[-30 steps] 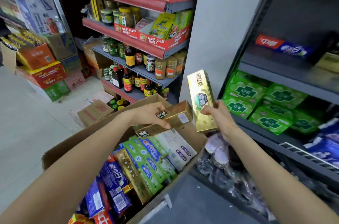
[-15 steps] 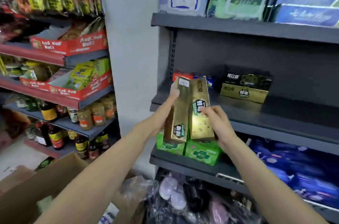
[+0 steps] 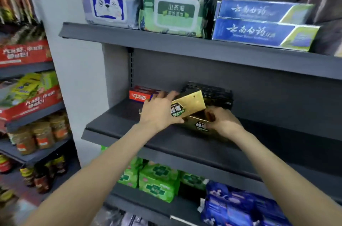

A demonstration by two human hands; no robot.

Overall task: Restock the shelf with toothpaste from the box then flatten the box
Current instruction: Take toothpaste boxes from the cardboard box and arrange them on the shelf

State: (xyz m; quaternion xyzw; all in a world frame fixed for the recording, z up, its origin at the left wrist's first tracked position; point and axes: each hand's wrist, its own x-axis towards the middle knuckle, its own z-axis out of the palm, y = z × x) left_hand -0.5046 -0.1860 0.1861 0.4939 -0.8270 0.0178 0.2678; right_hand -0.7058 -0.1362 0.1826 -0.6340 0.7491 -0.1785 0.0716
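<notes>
My left hand grips a gold toothpaste box and holds it tilted above the dark middle shelf. Under it lies a second gold toothpaste box on the shelf, with my right hand curled round its right end. Behind them stands a dark stack of the same toothpaste. A red toothpaste box lies at the back left of that shelf. The cardboard supply box is out of view.
The top shelf holds wet-wipe packs and blue toothpaste boxes. Green packs and blue packs fill the shelf below. A white pillar separates a left rack of jars and bottles.
Both hands rose from over the cardboard box to the middle shelf, turning the two gold boxes from upright to flat. The view swung up, and the cardboard box left the frame.
</notes>
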